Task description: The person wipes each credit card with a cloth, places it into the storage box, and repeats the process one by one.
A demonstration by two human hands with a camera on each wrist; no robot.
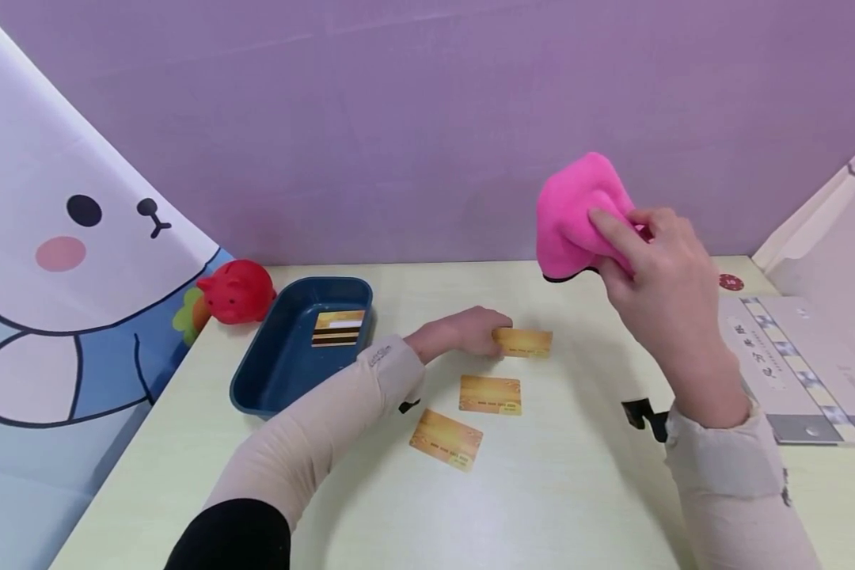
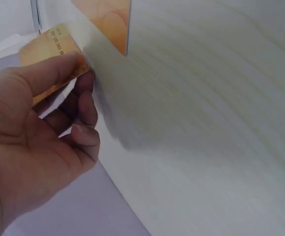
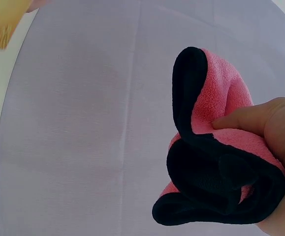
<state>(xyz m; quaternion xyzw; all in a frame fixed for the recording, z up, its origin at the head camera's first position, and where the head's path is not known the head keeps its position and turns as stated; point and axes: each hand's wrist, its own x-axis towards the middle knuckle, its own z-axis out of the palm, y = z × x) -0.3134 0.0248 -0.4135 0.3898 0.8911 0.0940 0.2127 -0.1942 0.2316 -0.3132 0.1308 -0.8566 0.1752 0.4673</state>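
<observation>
My left hand [image 1: 466,331] reaches across the table and pinches a gold bank card [image 1: 527,343] by its left end, thumb on top in the left wrist view. Two more gold cards lie face up nearer me, a middle card [image 1: 490,395] and a tilted front card [image 1: 446,440]. Raised at the right, my right hand [image 1: 673,293] grips a folded pink cloth [image 1: 577,210]; its black edging [image 3: 189,93] shows in the right wrist view. In the blue tray [image 1: 278,380] at the left lies another card [image 1: 338,328], its dark stripes facing up.
A red piggy bank [image 1: 238,291] stands behind the tray's left side, at the table edge. On the right lies a flat grey-white box [image 1: 798,364] with a patterned strip, and a small red chip [image 1: 731,282] behind it. A purple backdrop [image 1: 399,142] rises behind the table.
</observation>
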